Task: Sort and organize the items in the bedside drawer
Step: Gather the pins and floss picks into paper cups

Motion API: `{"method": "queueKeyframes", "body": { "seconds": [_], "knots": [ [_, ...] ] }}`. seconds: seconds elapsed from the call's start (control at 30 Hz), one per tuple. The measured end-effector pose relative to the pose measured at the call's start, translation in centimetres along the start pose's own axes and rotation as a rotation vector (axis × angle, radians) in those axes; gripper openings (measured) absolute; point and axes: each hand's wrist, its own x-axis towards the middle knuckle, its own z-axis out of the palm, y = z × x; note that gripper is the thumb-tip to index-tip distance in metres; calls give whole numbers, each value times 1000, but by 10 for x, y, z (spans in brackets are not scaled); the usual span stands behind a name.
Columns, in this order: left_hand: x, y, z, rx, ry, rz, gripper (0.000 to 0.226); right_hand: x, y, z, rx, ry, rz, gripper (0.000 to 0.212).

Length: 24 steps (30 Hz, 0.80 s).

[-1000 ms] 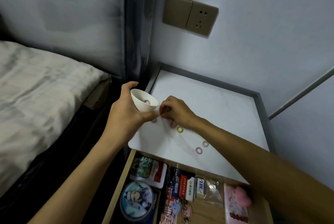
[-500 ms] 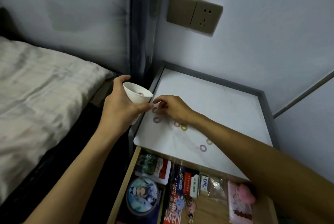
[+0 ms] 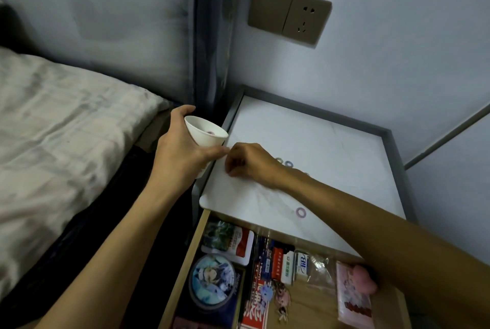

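We found the left hand (image 3: 183,148) gripping the cup (image 3: 204,133), which was tipped toward the tabletop (image 3: 331,143) at its left edge, with one ring (image 3: 210,131) already inside. The right hand (image 3: 249,161) lay just beside the cup's rim, fingers curled down onto the top. Their tips were hidden, so we could not tell whether they pinched a ring. Two rings (image 3: 288,163) lay behind that wrist, and a purple ring (image 3: 300,211) lay near the front edge, above the open drawer (image 3: 185,257). We judged the step best done by holding the cup's mouth low against the edge, lifting each ring clear rather than flicking it, and working from nearest to farthest.
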Motion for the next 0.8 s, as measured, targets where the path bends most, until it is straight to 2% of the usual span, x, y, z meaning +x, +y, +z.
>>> {"method": "queueKeyframes", "body": {
  "seconds": [0.2,0.3,0.37,0.43,0.5,0.57,0.63,0.7,0.8],
  "knots": [
    [-3,1,7,21,-36,-6,92,-5,15,-17,-137,-77,153,16],
    [-6,3,12,26,-64,3,93,-6,21,-36,-84,55,184,17],
    [-8,3,15,34,-81,4,94,-8,12,-57,136,185,206,12],
    [-9,3,20,41,-104,13,96,-13,-8,-81,374,254,137,7],
    [-11,4,25,54,-130,33,98,-18,-33,-97,498,200,33,7],
    [-13,7,27,45,-166,53,100,-22,-55,-97,467,62,-48,10],
    [-15,7,29,20,-199,73,100,-26,-65,-91,288,-43,-81,17],
    [-15,6,29,3,-209,80,100,-29,-65,-89,254,-40,-84,25],
    [-15,4,29,4,-188,67,100,-31,-58,-98,421,96,-98,20]
  ]
}}
